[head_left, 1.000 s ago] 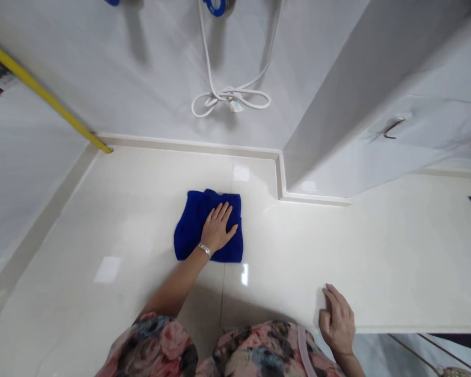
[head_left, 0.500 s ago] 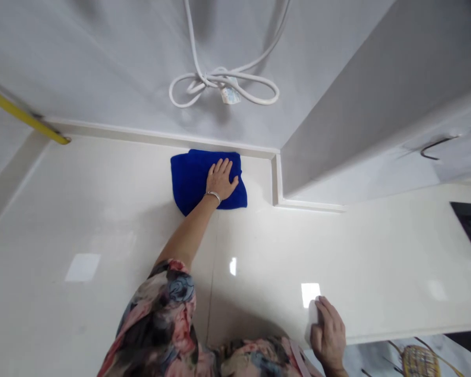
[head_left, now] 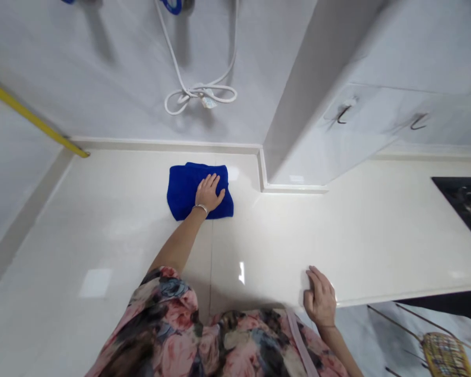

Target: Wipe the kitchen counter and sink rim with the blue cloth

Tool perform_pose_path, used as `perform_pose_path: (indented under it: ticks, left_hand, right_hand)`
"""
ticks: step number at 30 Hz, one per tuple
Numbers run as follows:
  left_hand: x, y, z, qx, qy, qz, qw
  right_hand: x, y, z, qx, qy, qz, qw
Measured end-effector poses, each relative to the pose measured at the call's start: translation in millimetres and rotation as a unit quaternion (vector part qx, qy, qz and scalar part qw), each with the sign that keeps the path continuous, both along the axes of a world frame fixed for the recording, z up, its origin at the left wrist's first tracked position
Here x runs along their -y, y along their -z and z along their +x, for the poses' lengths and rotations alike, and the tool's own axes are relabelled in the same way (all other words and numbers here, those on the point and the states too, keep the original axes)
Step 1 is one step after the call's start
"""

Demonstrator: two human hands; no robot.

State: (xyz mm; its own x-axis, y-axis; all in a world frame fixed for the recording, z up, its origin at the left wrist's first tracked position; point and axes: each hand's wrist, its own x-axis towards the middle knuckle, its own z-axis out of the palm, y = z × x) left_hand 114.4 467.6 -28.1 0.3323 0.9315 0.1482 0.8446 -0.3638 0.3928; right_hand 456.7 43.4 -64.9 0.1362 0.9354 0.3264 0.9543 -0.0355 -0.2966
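Cloth (head_left: pixel 185 189) dk blue; approx rect, flat under L hand (head_left: pixel 209 193).

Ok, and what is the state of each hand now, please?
Left hand: open, flat on the blue cloth.
Right hand: loosely open, on the counter near its edge.

Glossy cream countertop (head_left: pixel 278 235), thin seam (head_left: pixel 211 256); blue cloth (head_left: pixel 180 189) spread across seam; black hob (head_left: pixel 461 201) at right.

The left hand (head_left: pixel 209 192) lies spread on a blue cloth (head_left: pixel 181 189), the right hand (head_left: pixel 321 299) on the countertop (head_left: pixel 275 235).
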Motion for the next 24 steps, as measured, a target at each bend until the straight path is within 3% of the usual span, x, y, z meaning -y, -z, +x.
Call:
perform_pose_path:
  ticks: [7,14,17,20,24]
  left_hand:
    - [116.3,-1.1,-37.6,-0.019,0.041,0.002,0.999]
    - [241.1,-11.8,-47.3,-0.067,0.014,-0.03,0.997]
    - [282.0,-15.7,-53.4,-0.086,0.024,-0.054,0.995]
    - [294.5,-17.3,-58.5,-0.099,0.038,-0.068,0.992]
    - [264.7,-16.2,-51.6,-0.099,0.009,-0.062,0.993]
  right_hand:
    - [-2.4,4.4,1.5,0.001,-0.004,0.03,1.0]
    - [-1.4,8.3,1.0,-0.015,0.006,0.025,1.0]
    - [-2.0,7.8,5.5,-0.03,0.006,0.018,0.999]
    - [-1.4,7.7,23.7,-0.065,-0.026,0.034,0.997]
    - [0.5,10.1,56.6,-0.088,0.023,0.085,0.992]
